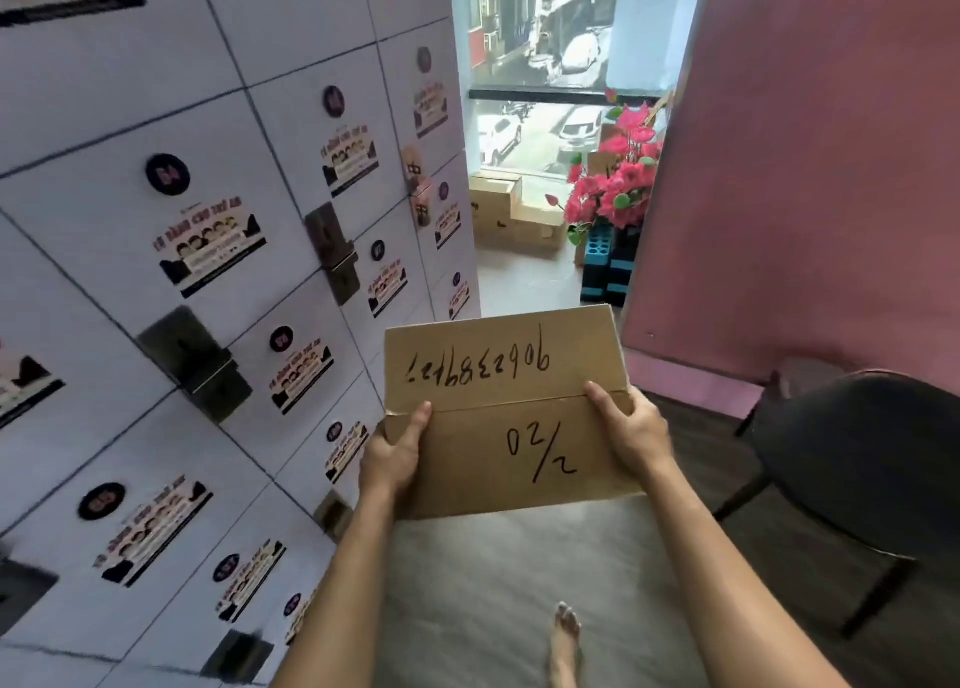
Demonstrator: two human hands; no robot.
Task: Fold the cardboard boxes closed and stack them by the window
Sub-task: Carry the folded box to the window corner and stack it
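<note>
closed cardboard box [511, 412] held aloft, perhaps three stacked boxes [511, 214] at window

matt cardboard box [509, 407], glossy lockers [156, 220]

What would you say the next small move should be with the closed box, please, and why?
Probably carry it forward to the window. The cardboard box looks folded shut, the left hand and right hand grip its sides, and the stacked boxes lie ahead across bare floor.

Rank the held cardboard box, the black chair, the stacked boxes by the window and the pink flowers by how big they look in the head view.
1. black chair, partly cut off
2. held cardboard box, close to the camera
3. and 4. stacked boxes and pink flowers: they look alike, both far off, so no ranking.
</note>
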